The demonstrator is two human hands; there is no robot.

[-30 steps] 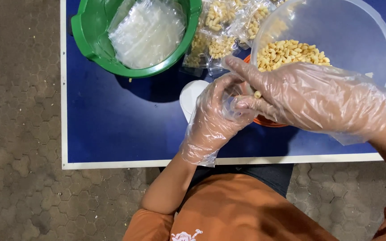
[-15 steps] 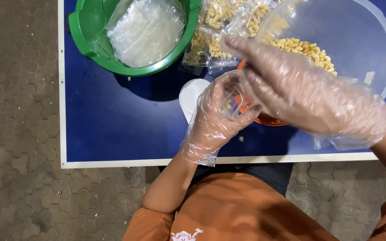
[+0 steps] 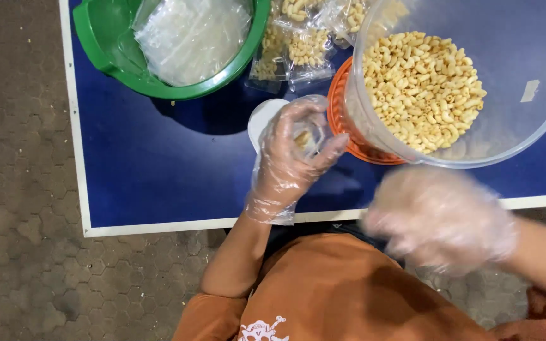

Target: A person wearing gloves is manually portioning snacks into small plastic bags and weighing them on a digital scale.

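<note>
Left hand: our left hand (image 3: 295, 155), in a thin crinkled plastic glove, curls shut around a small clear bag (image 3: 309, 129) holding a few macaroni, above the desk's (image 3: 159, 170) near edge.
Right hand: our gloved right hand (image 3: 440, 218) is blurred; we cannot tell its grip.
Tub: round clear tub (image 3: 526, 120) of macaroni, just right of the bag.
Open room: bare blue desk at left.

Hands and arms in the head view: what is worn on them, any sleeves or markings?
Both the left hand and the right hand wear loose, clear, crinkly plastic gloves that end in baggy cuffs at the wrists. The forearms are bare below the gloves. Orange short sleeves of a shirt begin near the elbows. No watch, rings or markings show on the arms. The right hand is motion-blurred.
</note>
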